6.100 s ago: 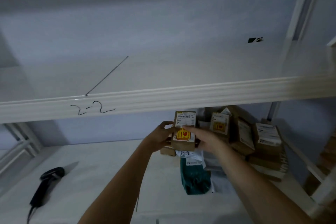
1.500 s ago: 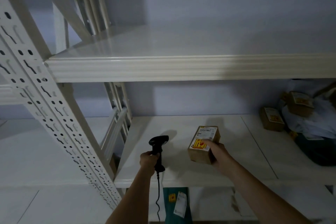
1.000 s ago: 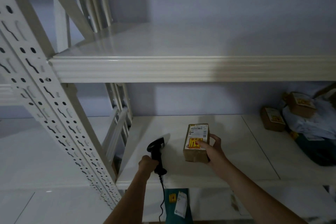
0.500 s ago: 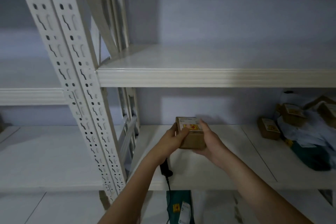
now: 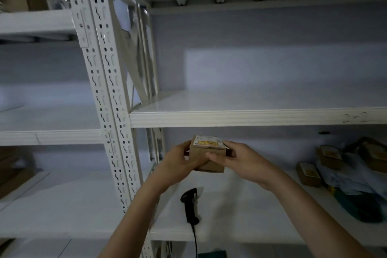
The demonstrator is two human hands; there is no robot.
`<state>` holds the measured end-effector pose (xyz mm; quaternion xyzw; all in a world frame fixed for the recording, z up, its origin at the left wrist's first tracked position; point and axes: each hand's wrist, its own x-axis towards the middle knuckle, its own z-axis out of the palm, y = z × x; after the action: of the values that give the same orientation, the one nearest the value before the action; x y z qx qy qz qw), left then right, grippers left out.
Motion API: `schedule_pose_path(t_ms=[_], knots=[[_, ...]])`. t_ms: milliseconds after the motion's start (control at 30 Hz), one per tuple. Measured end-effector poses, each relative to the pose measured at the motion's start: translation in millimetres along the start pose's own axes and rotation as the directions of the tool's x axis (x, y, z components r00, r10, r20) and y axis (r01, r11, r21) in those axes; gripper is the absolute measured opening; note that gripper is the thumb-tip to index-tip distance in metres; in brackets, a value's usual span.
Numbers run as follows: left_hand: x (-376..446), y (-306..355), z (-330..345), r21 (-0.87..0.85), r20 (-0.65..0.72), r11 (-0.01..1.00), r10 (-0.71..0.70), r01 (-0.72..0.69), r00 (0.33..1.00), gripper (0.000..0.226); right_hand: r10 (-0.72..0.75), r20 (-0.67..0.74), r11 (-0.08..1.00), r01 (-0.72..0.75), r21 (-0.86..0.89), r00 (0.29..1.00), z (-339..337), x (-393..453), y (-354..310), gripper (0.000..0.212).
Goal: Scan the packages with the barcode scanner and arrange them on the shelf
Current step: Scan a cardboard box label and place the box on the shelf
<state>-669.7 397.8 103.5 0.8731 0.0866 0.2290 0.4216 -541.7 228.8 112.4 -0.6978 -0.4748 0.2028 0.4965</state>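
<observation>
Both hands hold 1 small cardboard package in the air, just below the front lip of the upper shelf and above the lower shelf. The left hand wraps the box's left side and bottom corner, fingers curled onto its front face. The right hand grasps the right side, thumb lying across the front and the fingers hidden behind the box. The package's top carries a white label with a yellow patch; the print is too blurred to read.

The black barcode scanner lies on the lower shelf below the hands, near the front edge, touched by neither hand. Its cable drops over the shelf's front lip.

At the right end of the lower shelf sits a pile of other parcels: several small brown boxes with labels, pale plastic mailers and a dark green bag. A lone brown box lies just left of the pile.

A white perforated upright post stands left of the hands, dividing this bay from the neighbouring one. Faint handwritten marks show on the upper shelf's lip at far right, unreadable here.
</observation>
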Motion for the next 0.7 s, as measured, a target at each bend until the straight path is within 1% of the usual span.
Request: schedule_pose_path(t_ms=[100, 167, 233, 333, 400, 500, 600, 700], knots=[[-15.8, 28.2, -14.6, -0.026, -0.030, 0.998, 0.058, -0.059, 0.998, 0.044, -0.079, -0.016, 0.997, 0.079, -0.002, 0.997, -6.8, -17.7, -27.5, 0.042], [-23.4, 45.0, -24.0, -0.052, -0.047, 0.994, 0.095, -0.097, 0.994, 0.049, -0.145, -0.045, 0.989, 0.145, -0.006, 0.988, -9.6, -23.3, -46.8, 0.042], [-27.7, 59.3, -34.4, -0.076, -0.089, 0.984, 0.152, -0.159, 0.984, 0.051, -0.215, -0.086, 0.977, 0.213, -0.024, 0.973, -10.6, -24.4, -67.0, 0.046], [-20.8, 69.5, -51.1, -0.008, -0.239, 0.979, 0.198, -0.205, 0.951, 0.054, -0.284, -0.127, 0.959, 0.284, -0.016, 0.950, -7.9, -13.9, -89.4, 0.061], [-9.0, 69.1, -63.1, 0.023, -0.316, 0.976, 0.212, -0.216, 0.925, 0.060, -0.291, -0.175, 0.957, 0.284, -0.063, 0.941, -2.7, 3.5, -98.0, 0.065], [16.4, 60.9, -77.5, 0.062, -0.371, 0.965, 0.259, -0.255, 0.892, 0.062, -0.308, -0.249, 0.946, 0.266, -0.187, 0.918, 4.7, 41.1, -104.5, 0.053], [49.6, 42.3, -94.5, 0.193, -0.413, 0.948, 0.313, -0.254, 0.855, 0.051, -0.307, -0.296, 0.931, 0.221, -0.291, 0.905, 14.1, 87.6, -107.3, 0.048], [87.6, 19.9, -112.4, 0.372, -0.412, 0.906, 0.354, -0.199, 0.840, 0.039, -0.278, -0.321, 0.906, 0.136, -0.400, 0.905, 24.5, 134.8, -104.5, 0.042]])
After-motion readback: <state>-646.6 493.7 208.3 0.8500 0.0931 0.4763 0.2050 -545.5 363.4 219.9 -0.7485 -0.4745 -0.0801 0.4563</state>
